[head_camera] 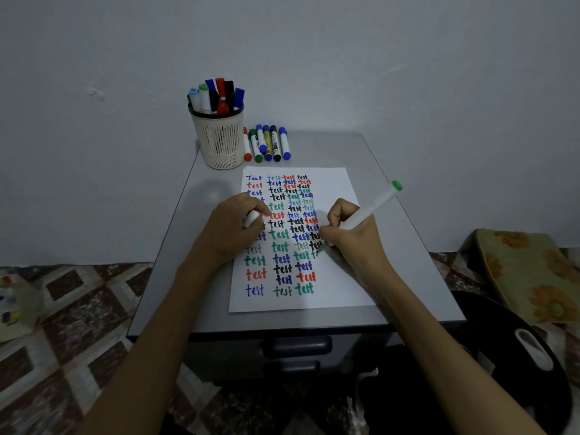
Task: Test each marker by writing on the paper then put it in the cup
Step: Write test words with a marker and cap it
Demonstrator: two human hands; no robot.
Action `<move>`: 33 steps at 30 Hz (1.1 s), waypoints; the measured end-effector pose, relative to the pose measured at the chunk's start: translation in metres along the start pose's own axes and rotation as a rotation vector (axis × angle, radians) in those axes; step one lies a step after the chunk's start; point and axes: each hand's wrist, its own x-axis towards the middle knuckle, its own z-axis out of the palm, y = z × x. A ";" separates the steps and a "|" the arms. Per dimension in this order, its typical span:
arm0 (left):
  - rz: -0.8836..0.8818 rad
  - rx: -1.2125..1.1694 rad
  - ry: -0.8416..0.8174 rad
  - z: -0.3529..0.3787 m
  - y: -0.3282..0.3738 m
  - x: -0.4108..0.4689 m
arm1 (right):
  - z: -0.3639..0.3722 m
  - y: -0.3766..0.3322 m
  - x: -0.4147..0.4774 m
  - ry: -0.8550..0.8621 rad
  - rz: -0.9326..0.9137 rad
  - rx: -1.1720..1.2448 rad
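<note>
Grey cabinet (408, 246): six loose markers (266, 144); right hand (351, 243) grips one marker (370, 208), left hand (232, 227) its cap (251, 218).

paper (332, 189): matt white sheet. cup (219, 138): cream plastic, slotted mesh wall. marker (370, 208): smooth plastic barrel. cabinet top (417, 262): smooth grey, slight sheen.

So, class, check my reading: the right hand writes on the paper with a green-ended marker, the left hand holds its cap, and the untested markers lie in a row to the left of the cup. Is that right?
One detail is wrong. In the head view the row of markers lies to the right of the cup, not the left. The rest stands: the right hand writes on the paper with the green-ended marker, and the left hand holds a cap.
</note>
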 end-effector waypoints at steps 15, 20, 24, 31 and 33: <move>-0.002 -0.005 -0.004 -0.001 0.002 -0.001 | 0.000 -0.004 -0.002 0.025 -0.012 -0.007; -0.007 -0.005 -0.007 0.000 0.001 -0.001 | -0.002 -0.003 -0.002 0.041 0.007 0.023; -0.008 -0.021 -0.007 -0.001 0.002 -0.001 | 0.000 -0.005 -0.004 0.062 -0.013 0.006; 0.025 -0.042 -0.035 -0.002 0.004 -0.003 | 0.000 -0.007 -0.005 0.049 -0.027 0.021; 0.042 -0.047 -0.043 -0.003 0.004 -0.003 | 0.000 -0.007 -0.005 0.031 -0.017 0.019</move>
